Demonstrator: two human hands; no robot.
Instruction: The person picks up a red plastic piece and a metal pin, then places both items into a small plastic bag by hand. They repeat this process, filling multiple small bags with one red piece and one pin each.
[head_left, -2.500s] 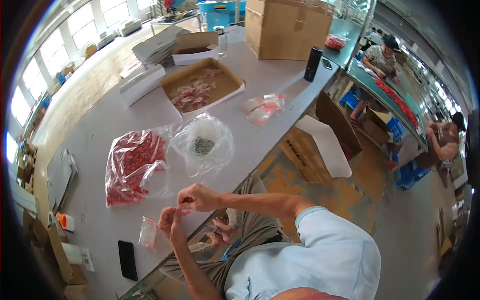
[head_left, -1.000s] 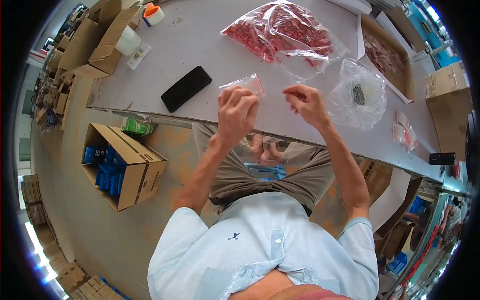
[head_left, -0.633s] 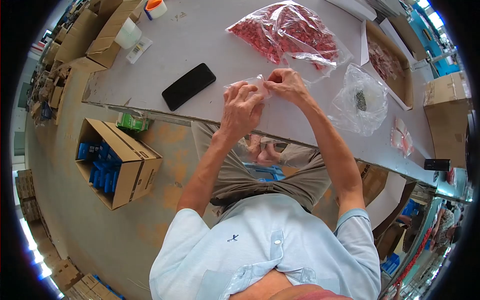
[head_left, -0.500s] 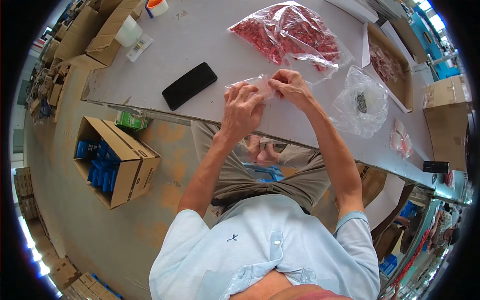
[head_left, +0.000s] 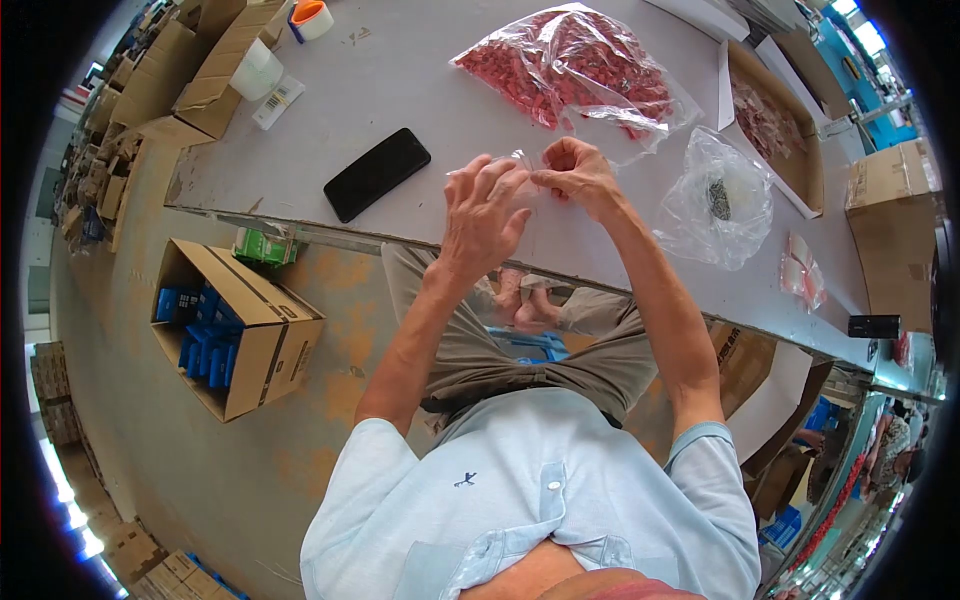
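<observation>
A small clear plastic bag [head_left: 520,160] lies on the table, partly covered by both hands. My left hand [head_left: 483,212] rests over its left side, fingers stretched out and thumb apart. At the bag's right edge, my right hand [head_left: 578,178] has thumb and index finger pinched together on the plastic. Whether something small is also between those fingertips is hidden. Behind the hands lies a large clear bag of small red pieces [head_left: 570,75]. A black phone [head_left: 377,174] is left of my left hand. To the right sits a clear bag with small dark metal-looking parts [head_left: 719,200].
An open carton [head_left: 775,130] at the right holds small packed bags. Nearer me lies a small bag with red and white contents [head_left: 800,272]. Tape rolls [head_left: 311,19] stand at the far left. On the floor is a box of blue packages [head_left: 270,345].
My left hand's fingers have spread and its thumb has moved away from the bag. My right hand stays pinched at the bag's edge, its fingers slightly shifted. The view has shifted slightly.
</observation>
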